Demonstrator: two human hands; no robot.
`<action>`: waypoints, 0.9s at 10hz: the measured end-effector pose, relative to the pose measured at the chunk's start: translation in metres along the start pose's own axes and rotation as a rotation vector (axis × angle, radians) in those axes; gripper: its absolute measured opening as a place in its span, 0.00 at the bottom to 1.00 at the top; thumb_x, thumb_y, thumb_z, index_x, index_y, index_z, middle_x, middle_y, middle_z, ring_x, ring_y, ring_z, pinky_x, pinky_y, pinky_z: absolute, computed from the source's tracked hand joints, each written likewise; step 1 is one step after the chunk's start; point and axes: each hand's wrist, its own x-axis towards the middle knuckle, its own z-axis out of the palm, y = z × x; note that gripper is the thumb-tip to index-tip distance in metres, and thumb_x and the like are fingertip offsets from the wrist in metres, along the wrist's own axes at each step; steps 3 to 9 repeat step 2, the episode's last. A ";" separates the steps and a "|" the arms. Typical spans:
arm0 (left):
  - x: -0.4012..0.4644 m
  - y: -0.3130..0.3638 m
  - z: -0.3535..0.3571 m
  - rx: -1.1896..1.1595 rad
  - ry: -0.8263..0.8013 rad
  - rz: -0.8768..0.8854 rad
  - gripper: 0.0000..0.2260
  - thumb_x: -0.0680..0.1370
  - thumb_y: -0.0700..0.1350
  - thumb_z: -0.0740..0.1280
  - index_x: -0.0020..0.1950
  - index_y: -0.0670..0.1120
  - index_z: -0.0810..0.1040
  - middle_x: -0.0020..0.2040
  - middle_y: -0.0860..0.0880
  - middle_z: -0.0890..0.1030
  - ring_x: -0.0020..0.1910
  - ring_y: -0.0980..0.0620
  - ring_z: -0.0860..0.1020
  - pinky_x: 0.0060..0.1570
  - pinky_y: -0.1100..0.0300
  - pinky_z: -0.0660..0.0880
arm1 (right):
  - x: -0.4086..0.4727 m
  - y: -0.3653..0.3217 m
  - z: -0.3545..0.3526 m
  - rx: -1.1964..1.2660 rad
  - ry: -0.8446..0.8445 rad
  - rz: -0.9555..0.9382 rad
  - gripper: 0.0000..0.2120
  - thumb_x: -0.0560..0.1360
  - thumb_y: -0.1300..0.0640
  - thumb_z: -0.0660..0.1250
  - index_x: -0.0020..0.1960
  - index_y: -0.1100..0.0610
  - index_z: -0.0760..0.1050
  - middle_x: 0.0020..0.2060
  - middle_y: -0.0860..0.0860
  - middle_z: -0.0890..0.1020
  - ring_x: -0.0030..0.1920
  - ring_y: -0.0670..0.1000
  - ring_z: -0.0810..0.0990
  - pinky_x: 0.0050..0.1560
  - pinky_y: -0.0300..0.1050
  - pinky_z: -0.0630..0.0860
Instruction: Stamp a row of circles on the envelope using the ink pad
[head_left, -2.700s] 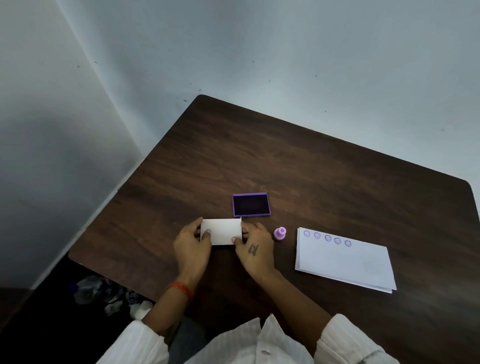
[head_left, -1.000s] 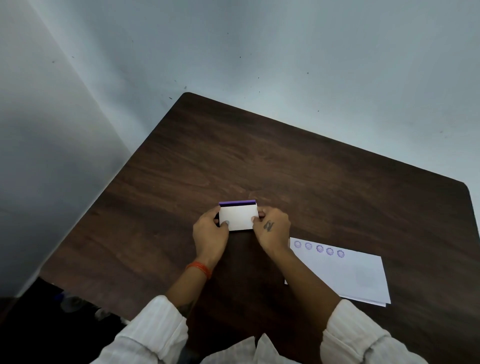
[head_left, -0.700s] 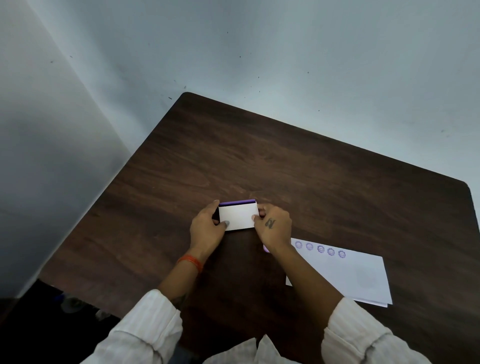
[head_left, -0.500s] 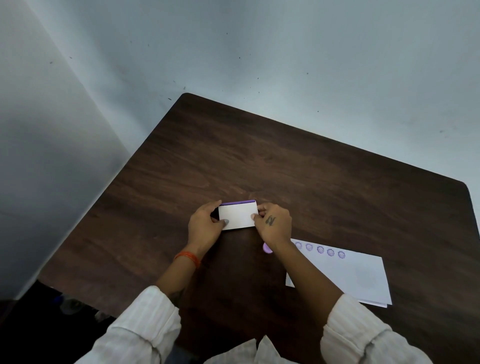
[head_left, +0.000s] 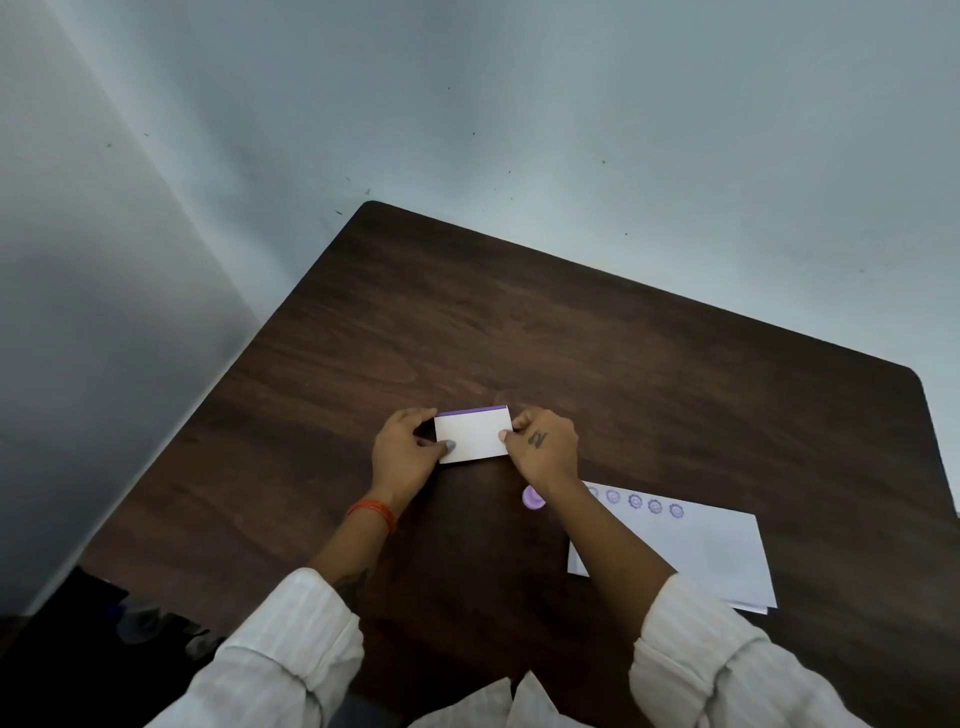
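Dark wood surface (head_left: 571, 338), grey walls. Both hands, left (head_left: 402, 454) and right (head_left: 543, 449), fingers pinched on white lid (head_left: 471, 435) over ink pad. Envelope (head_left: 691, 551) right, circles stamped. Likely closing pad; next press lid flush.

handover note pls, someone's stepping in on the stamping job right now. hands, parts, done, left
Left hand and right hand: both pinch the ends of the ink pad's white lid, set down over the purple ink pad.
Stamp: on the table, by the right wrist, untouched.
Envelope: lying flat to the right.
Done: the row of circles runs along its top edge.
Left: seat the lid fully, let go.
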 end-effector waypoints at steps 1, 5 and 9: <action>-0.002 0.005 -0.001 0.040 -0.001 0.017 0.24 0.69 0.41 0.74 0.63 0.43 0.73 0.65 0.43 0.73 0.48 0.45 0.80 0.59 0.46 0.74 | 0.000 -0.003 -0.004 -0.004 -0.036 -0.010 0.09 0.70 0.57 0.70 0.47 0.61 0.81 0.44 0.59 0.85 0.46 0.58 0.82 0.47 0.45 0.77; -0.005 0.011 -0.002 0.097 0.091 0.009 0.25 0.71 0.47 0.71 0.67 0.45 0.70 0.66 0.42 0.70 0.56 0.43 0.77 0.61 0.48 0.72 | -0.003 -0.005 -0.010 0.043 0.006 -0.006 0.11 0.72 0.55 0.69 0.50 0.62 0.79 0.47 0.59 0.84 0.48 0.58 0.81 0.49 0.45 0.76; -0.005 0.011 -0.002 0.097 0.091 0.009 0.25 0.71 0.47 0.71 0.67 0.45 0.70 0.66 0.42 0.70 0.56 0.43 0.77 0.61 0.48 0.72 | -0.003 -0.005 -0.010 0.043 0.006 -0.006 0.11 0.72 0.55 0.69 0.50 0.62 0.79 0.47 0.59 0.84 0.48 0.58 0.81 0.49 0.45 0.76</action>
